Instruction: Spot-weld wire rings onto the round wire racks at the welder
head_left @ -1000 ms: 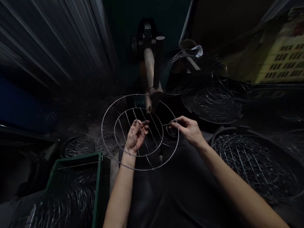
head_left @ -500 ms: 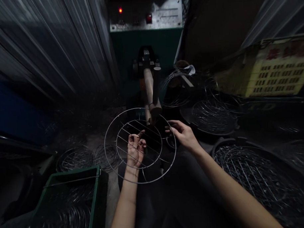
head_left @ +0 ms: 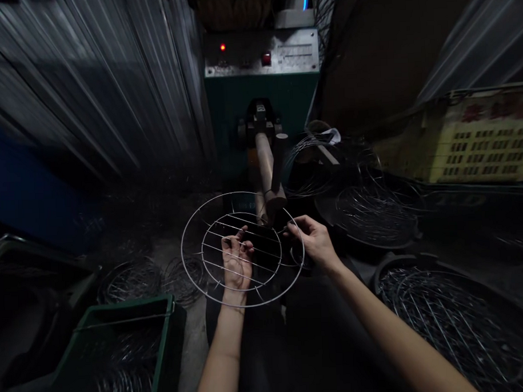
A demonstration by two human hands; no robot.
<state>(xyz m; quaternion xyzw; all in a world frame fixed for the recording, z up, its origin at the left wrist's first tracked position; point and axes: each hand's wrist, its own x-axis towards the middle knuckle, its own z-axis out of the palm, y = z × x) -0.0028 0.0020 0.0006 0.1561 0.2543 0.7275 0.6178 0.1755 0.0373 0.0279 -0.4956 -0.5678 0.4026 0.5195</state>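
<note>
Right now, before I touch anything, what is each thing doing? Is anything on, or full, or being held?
Round wire rack: held up in the air
Left hand: curled around the rack's wires
Right hand: pinching the rack's edge
Machine's red light: lit
Green crate: holding wire
Black tub: piled with wire racks

Your left hand (head_left: pixel 237 260) and right hand (head_left: pixel 312 240) are bare, slim and long-fingered; at this size, nails and fine marks are too small to tell. Behind the grip, your left forearm (head_left: pixel 224 357) and right forearm (head_left: pixel 399 334) are bare and smooth, running out of view with no cuff, band or sleeve showing. Below the grip, you wear a dark garment (head_left: pixel 266 344), plain as far as the shadow shows.
</note>
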